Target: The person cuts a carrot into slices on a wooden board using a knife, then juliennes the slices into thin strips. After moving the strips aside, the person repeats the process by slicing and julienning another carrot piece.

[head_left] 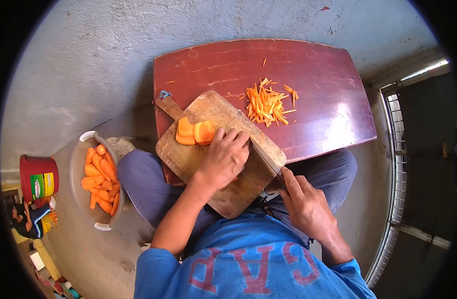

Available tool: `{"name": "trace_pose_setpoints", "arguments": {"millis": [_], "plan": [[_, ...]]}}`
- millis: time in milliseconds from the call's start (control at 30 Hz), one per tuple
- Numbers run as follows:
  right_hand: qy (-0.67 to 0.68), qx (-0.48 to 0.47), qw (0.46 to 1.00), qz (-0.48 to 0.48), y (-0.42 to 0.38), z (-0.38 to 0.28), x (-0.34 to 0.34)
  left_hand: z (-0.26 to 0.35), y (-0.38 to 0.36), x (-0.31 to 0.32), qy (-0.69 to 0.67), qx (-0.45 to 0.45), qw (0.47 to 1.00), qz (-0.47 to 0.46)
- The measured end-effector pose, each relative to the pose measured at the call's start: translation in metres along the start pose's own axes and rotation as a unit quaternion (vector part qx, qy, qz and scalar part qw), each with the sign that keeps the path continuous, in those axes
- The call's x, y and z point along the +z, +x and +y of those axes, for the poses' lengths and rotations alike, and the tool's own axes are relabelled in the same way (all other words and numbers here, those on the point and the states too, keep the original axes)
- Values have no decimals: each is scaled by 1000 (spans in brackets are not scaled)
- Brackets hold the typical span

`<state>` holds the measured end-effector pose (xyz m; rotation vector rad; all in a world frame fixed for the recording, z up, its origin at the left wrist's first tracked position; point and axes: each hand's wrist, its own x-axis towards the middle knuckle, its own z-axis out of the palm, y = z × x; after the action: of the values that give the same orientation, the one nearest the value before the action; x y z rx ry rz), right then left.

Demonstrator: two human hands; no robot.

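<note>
A worn wooden cutting board lies slanted across the table edge and over the lap, a blue cord tied to its handle. Flat carrot slices are stacked on its upper left part. My left hand is closed and presses down on the board with bent fingers, a bit of orange carrot showing under it; most of what it holds is hidden. My right hand grips a knife by its handle. The blade rests close beside the left fingertips. Beyond the board is a pile of carrot sticks.
The dark red table stands against a pale blue wall. To the left, a grey tub holds several peeled carrots, near a red bucket. Another person sits far left. A dark door with mesh is at right.
</note>
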<state>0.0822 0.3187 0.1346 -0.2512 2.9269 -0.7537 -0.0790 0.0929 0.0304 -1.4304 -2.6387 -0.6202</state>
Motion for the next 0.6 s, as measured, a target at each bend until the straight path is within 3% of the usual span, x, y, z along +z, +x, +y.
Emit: {"name": "trace_pose_setpoints", "arguments": {"millis": [367,600], "plan": [[128,-8,990,51,29,15,4,-5,-1,10,-12,-10,999,51],[105,23,994,15,38,13,14,-6,-3,13,-8,-9,998,60]]}}
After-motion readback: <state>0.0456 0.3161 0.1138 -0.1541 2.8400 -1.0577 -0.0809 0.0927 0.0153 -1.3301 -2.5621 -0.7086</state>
